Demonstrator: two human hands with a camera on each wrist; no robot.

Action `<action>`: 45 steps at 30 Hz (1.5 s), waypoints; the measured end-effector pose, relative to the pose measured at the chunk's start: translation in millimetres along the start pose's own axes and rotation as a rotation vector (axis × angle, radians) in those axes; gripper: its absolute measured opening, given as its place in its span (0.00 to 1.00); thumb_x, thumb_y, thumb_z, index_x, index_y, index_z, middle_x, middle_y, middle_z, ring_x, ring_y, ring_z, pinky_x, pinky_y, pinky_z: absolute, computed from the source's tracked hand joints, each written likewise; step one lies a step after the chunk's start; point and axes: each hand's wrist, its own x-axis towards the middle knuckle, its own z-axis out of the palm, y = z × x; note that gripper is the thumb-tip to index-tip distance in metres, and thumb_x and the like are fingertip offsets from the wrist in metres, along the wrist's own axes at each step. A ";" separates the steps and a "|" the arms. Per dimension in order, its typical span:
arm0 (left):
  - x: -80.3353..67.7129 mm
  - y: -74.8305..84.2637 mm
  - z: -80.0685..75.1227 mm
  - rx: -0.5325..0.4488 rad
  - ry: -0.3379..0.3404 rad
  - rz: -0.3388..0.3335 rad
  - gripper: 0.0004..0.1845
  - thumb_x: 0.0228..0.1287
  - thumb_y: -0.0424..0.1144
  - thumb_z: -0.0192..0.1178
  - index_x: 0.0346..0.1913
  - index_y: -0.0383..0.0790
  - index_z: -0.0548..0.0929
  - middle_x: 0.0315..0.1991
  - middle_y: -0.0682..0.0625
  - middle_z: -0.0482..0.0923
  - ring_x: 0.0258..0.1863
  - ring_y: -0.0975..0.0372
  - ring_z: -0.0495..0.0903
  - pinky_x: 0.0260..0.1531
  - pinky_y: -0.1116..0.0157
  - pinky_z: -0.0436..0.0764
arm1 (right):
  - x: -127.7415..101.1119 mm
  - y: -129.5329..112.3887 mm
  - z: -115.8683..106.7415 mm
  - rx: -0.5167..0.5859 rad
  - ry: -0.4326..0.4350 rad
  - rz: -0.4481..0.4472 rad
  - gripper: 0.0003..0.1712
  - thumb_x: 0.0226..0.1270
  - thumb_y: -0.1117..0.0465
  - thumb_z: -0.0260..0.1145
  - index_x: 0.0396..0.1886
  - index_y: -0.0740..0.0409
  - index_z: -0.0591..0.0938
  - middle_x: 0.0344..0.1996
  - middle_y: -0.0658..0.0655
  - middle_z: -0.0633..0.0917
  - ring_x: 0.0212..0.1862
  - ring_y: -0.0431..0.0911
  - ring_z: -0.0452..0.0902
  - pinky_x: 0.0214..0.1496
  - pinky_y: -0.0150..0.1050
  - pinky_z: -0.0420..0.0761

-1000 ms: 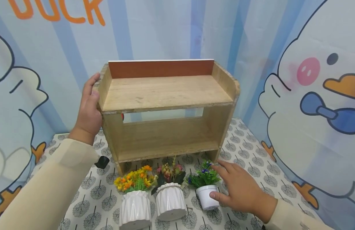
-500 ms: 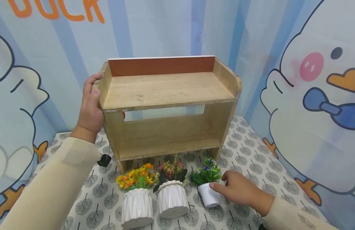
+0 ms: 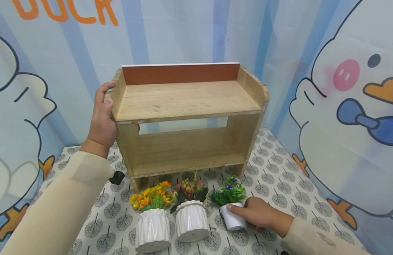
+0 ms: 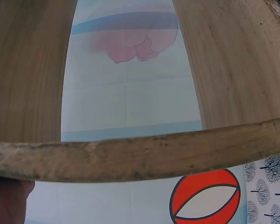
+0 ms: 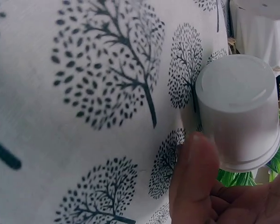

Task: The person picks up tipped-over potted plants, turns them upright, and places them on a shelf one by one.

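In the head view, my left hand (image 3: pixel 101 122) grips the upper left side panel of a two-tier wooden shelf (image 3: pixel 187 102). Part of that hand (image 4: pixel 8 198) shows under the panel edge in the left wrist view. My right hand (image 3: pixel 263 214) holds a small white pot (image 3: pixel 232 217) of green leaves and blue-purple flowers. The thumb lies across its front. From the right wrist, the smooth pot (image 5: pixel 238 102) tilts base toward the camera, with the fingers (image 5: pixel 196 172) round its side. Left of it are a ribbed white pot of pinkish flowers (image 3: pixel 191 221) and one of orange-yellow flowers (image 3: pixel 153 230).
The shelf stands on a white cloth (image 3: pixel 279 177) printed with grey trees, right behind the row of pots. A light blue curtain (image 3: pixel 183 32) with cartoon ducks closes in the back and sides. A black object (image 3: pixel 117 177) sits by the left cuff.
My right hand has come in from beside the small pot's plant, lowered, and closed round the pot. The left hand keeps its hold on the shelf; the view shifts slightly.
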 end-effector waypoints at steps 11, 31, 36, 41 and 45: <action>1.0 -2.1 3.7 0.006 -0.003 0.006 0.29 0.79 0.46 0.31 0.78 0.49 0.64 0.74 0.45 0.59 0.56 0.56 0.64 0.57 0.61 0.62 | 3.7 -1.6 6.5 0.022 0.026 0.018 0.41 0.61 0.25 0.68 0.29 0.62 0.81 0.21 0.59 0.81 0.15 0.45 0.71 0.14 0.38 0.75; -0.4 -1.8 3.8 0.022 -0.007 -0.006 0.30 0.78 0.45 0.31 0.78 0.49 0.63 0.75 0.45 0.58 0.56 0.57 0.63 0.57 0.61 0.62 | -10.1 -2.0 7.7 0.136 0.096 -0.025 0.34 0.58 0.34 0.76 0.33 0.63 0.83 0.18 0.58 0.82 0.13 0.46 0.73 0.17 0.41 0.78; -2.7 -1.0 3.6 0.036 -0.016 -0.022 0.30 0.78 0.45 0.30 0.79 0.50 0.62 0.76 0.45 0.57 0.56 0.57 0.63 0.56 0.61 0.62 | -16.3 -2.6 5.3 0.121 0.140 -0.097 0.38 0.57 0.38 0.79 0.53 0.65 0.85 0.23 0.55 0.85 0.21 0.45 0.78 0.26 0.43 0.82; -2.3 -1.0 2.8 0.048 -0.009 -0.018 0.30 0.78 0.45 0.30 0.79 0.50 0.62 0.76 0.44 0.57 0.56 0.57 0.63 0.57 0.61 0.62 | -21.9 -9.0 -1.1 0.130 0.187 -0.121 0.50 0.57 0.38 0.79 0.69 0.69 0.78 0.19 0.50 0.81 0.21 0.43 0.73 0.27 0.41 0.77; -2.1 -0.7 2.3 0.045 -0.004 -0.016 0.30 0.78 0.46 0.30 0.79 0.50 0.63 0.76 0.44 0.57 0.56 0.57 0.63 0.57 0.61 0.62 | -25.6 -16.4 -7.7 0.140 0.258 -0.198 0.42 0.57 0.41 0.81 0.61 0.66 0.82 0.19 0.49 0.79 0.21 0.42 0.71 0.26 0.40 0.76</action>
